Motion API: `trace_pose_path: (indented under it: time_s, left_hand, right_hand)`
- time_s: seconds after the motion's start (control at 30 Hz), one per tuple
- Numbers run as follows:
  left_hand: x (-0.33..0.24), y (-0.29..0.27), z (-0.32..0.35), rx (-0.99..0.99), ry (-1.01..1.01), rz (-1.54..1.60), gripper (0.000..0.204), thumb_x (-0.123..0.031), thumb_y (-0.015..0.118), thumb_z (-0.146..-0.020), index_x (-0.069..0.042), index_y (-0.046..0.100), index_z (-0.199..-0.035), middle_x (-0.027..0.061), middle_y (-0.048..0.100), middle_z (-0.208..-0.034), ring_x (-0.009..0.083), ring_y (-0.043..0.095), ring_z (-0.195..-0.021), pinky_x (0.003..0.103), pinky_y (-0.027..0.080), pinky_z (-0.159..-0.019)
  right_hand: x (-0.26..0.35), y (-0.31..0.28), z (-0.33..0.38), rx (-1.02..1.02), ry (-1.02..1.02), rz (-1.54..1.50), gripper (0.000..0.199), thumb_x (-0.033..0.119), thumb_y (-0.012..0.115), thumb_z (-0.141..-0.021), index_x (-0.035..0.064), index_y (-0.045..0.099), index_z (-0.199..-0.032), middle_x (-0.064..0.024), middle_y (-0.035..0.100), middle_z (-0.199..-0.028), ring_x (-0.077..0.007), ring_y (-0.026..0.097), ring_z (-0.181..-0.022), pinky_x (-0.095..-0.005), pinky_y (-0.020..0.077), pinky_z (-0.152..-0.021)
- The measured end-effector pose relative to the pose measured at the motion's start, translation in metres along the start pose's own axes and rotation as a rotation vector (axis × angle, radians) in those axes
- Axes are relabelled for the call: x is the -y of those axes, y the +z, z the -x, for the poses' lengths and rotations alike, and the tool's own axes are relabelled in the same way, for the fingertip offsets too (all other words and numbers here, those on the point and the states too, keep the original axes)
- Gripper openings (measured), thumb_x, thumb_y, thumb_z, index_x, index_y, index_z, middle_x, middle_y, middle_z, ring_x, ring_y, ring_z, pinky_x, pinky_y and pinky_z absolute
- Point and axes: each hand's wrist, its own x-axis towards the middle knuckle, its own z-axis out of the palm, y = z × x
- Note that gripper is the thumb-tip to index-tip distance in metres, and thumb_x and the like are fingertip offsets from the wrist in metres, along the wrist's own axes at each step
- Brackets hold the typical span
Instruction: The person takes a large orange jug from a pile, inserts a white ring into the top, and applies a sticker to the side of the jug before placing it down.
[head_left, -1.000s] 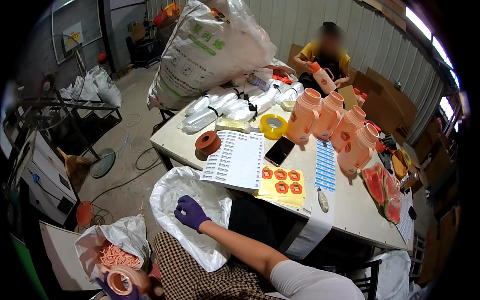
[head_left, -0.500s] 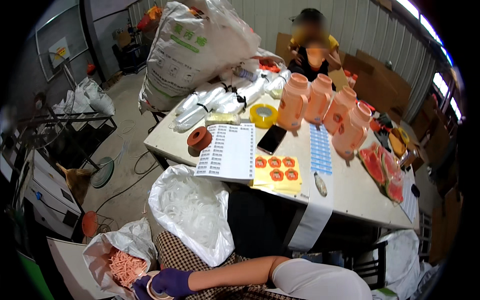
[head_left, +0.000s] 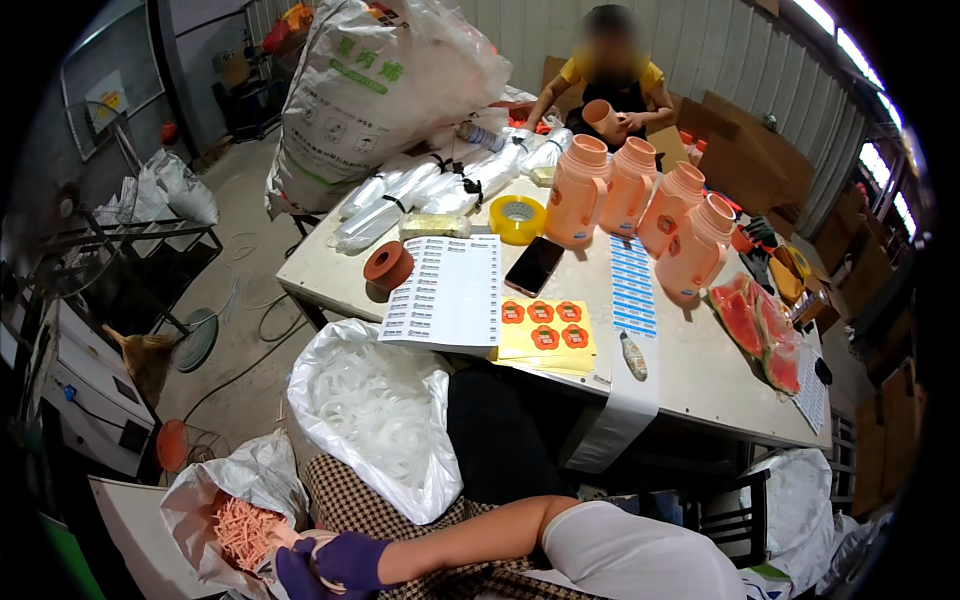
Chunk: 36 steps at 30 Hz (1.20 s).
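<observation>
My right hand (head_left: 350, 562), in a purple glove, is closed at the lower left; its bare forearm and white sleeve come in from the right. A pale peach-coloured piece (head_left: 318, 542) shows at its fingers; its shape is partly hidden. More purple glove, apparently my left hand (head_left: 294, 572), shows beside it at the lower edge, its fingers mostly hidden. Just beyond the hands, a white sack (head_left: 185, 500) holds many small pink sticks (head_left: 243, 532). Another white bag (head_left: 325, 385) of clear plastic rings (head_left: 375, 415) stands between the hands and the table.
On the table (head_left: 720, 405) stand several peach jugs (head_left: 574, 195), yellow tape (head_left: 518, 218), a phone (head_left: 535, 265), a label sheet (head_left: 445, 290), flower stickers (head_left: 545, 335) and bagged red pieces (head_left: 755, 330). Across it a person (head_left: 615, 90) holds a peach cup-shaped part (head_left: 600, 118). A big sack (head_left: 370, 110) stands behind.
The peach piece at my hands has turned, its round rim no longer showing. My gloved hands stay near the sack of pink sticks. Across the table, the person has lowered the peach part.
</observation>
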Motion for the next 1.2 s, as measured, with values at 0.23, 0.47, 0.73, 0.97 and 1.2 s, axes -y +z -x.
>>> trace_pose_path:
  time_s: [0.23,0.47,0.73,0.97,1.2]
  left_hand:
    - [0.000,0.006,0.000,-0.035,0.180,0.050,0.124,-0.021,0.096,-0.051,0.002,0.026,-0.152,0.0165,0.048,-0.142,0.0313,0.049,-0.130,0.045,0.036,-0.113]
    - [-0.048,0.004,-0.015,0.015,0.227,-0.209,0.106,-0.030,0.092,-0.055,0.002,0.042,-0.142,0.0179,0.053,-0.135,0.0347,0.050,-0.129,0.048,0.036,-0.113]
    - [-0.118,-0.008,-0.036,0.153,0.845,-0.705,0.060,-0.044,0.081,-0.076,-0.008,0.059,-0.118,0.0087,0.061,-0.126,0.0328,0.053,-0.127,0.066,0.028,-0.112]
    - [-0.103,0.095,-0.044,0.631,1.320,-0.503,0.062,-0.025,0.056,-0.094,-0.029,0.036,-0.152,0.0007,0.040,-0.151,0.0158,0.043,-0.136,0.048,0.041,-0.103]
    - [-0.047,0.137,-0.020,-0.259,1.917,-1.631,0.057,-0.037,0.051,-0.096,-0.017,0.038,-0.148,0.0126,0.037,-0.152,0.0280,0.033,-0.143,0.054,0.031,-0.114]
  right_hand:
    - [0.006,-0.019,0.011,0.043,0.130,-0.309,0.016,0.014,0.057,-0.087,0.0016,0.065,-0.094,-0.0201,0.066,-0.090,-0.0351,0.066,-0.080,-0.0385,0.0527,-0.072]
    - [-0.037,0.000,0.015,0.468,0.065,0.032,0.019,0.016,0.053,-0.094,0.0054,0.065,-0.104,-0.0163,0.069,-0.101,-0.0289,0.068,-0.087,-0.0358,0.0532,-0.077]
    - [0.000,-0.208,0.121,-0.164,-0.119,0.205,0.044,0.006,0.066,-0.084,0.0082,0.062,-0.127,-0.0166,0.065,-0.122,-0.0362,0.063,-0.110,-0.0454,0.0504,-0.096]
    - [-0.040,-0.393,0.316,-0.810,0.955,1.430,0.027,0.011,0.070,-0.080,0.0115,0.071,-0.107,-0.0125,0.068,-0.090,-0.0339,0.064,-0.082,-0.0459,0.0527,-0.075]
    - [-0.075,-0.421,0.296,-0.718,0.685,1.263,0.022,0.017,0.076,-0.077,0.0104,0.074,-0.098,-0.0114,0.067,-0.095,-0.0323,0.064,-0.089,-0.0431,0.0523,-0.078]
